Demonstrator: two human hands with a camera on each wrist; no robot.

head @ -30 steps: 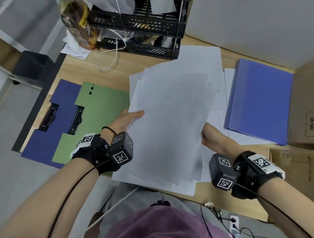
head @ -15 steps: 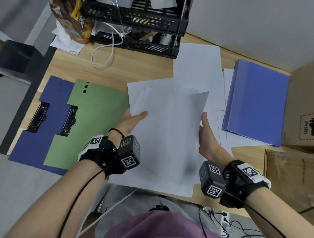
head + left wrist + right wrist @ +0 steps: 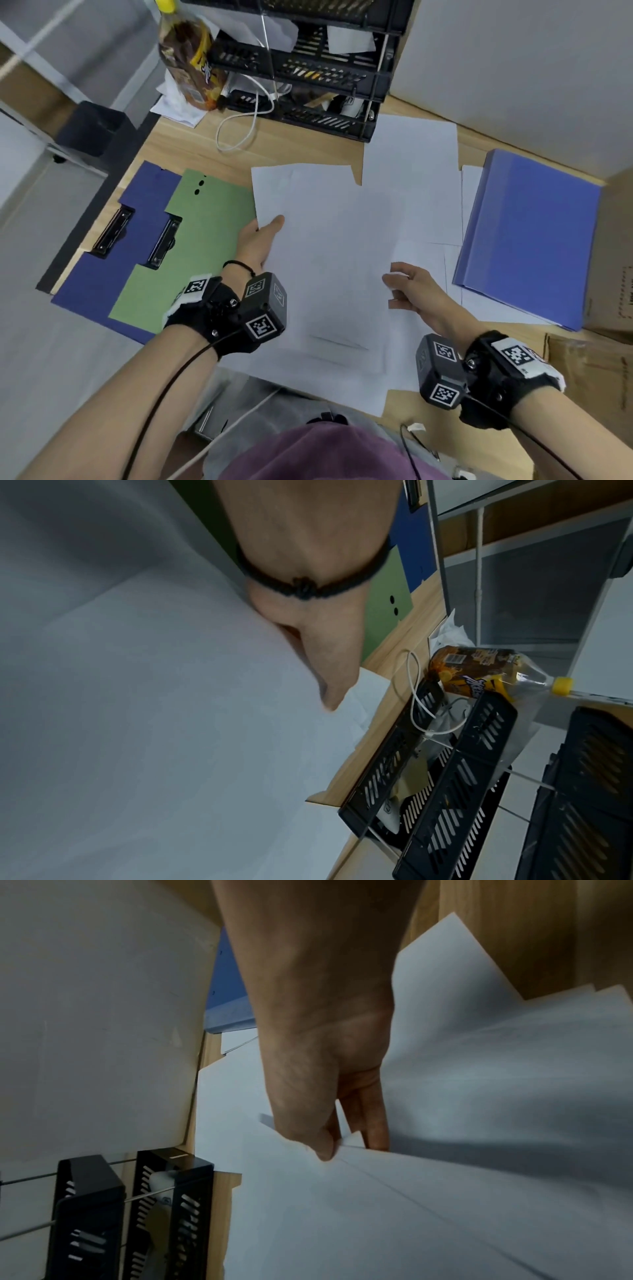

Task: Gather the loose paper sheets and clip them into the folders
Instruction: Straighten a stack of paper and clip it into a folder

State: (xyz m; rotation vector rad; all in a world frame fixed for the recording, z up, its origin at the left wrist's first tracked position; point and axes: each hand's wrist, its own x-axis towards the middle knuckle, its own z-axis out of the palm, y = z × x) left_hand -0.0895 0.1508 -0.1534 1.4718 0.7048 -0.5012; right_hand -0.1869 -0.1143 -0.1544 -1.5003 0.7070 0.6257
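Observation:
A stack of white paper sheets (image 3: 329, 267) lies low over the wooden desk in front of me. My left hand (image 3: 267, 233) grips its left edge, thumb (image 3: 329, 685) on top, fingers hidden beneath. My right hand (image 3: 397, 287) pinches the edge of a sheet (image 3: 377, 1191) at the stack's right side between thumb (image 3: 322, 1145) and fingers. More loose sheets (image 3: 411, 164) lie behind, some under a closed light blue folder (image 3: 527, 236) on the right. On the left lie an open green clip folder (image 3: 205, 240) and a dark blue one (image 3: 137, 212), black clips showing.
A black tiered tray rack (image 3: 308, 68) stands at the back of the desk with a drink bottle (image 3: 188, 61) and a white cable (image 3: 246, 120) beside it. Cardboard boxes (image 3: 609, 342) crowd the right side. The dark blue folder overhangs the desk's left edge.
The stack has come down from a raised tilt to lie flatter over the desk. My right hand left the stack's right edge and now pinches a sheet; the left hand kept its grip.

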